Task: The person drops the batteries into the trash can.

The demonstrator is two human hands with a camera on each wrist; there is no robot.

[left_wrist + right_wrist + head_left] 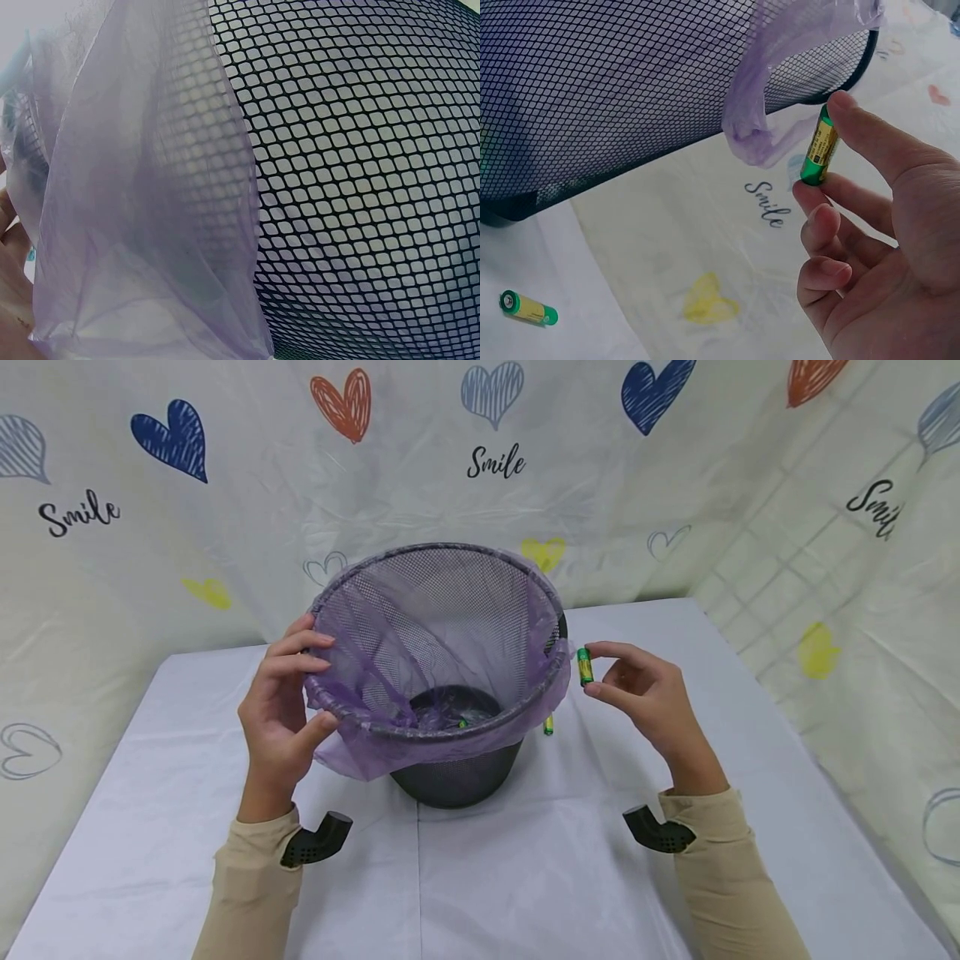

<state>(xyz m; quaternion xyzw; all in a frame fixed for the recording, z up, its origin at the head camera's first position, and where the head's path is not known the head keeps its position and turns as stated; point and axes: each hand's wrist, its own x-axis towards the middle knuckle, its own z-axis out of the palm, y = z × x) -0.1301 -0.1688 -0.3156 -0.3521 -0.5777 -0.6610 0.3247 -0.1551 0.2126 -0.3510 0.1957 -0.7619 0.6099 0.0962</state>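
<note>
A black mesh wastebasket stands on the table, lined with a thin purple plastic bag folded over its rim. My left hand grips the rim and bag at the left side, thumb outside and fingers over the edge. Just right of the basket, my right hand pinches a green and yellow battery by its two ends between thumb and forefinger. Another battery lies on the table at the basket's right. Inside the basket, a small green battery end shows at the bottom.
A white cloth covers the table, with a crease running toward the front. Behind it hangs a pale curtain printed with hearts and "Smile". A black wrist camera mount sits at each sleeve cuff.
</note>
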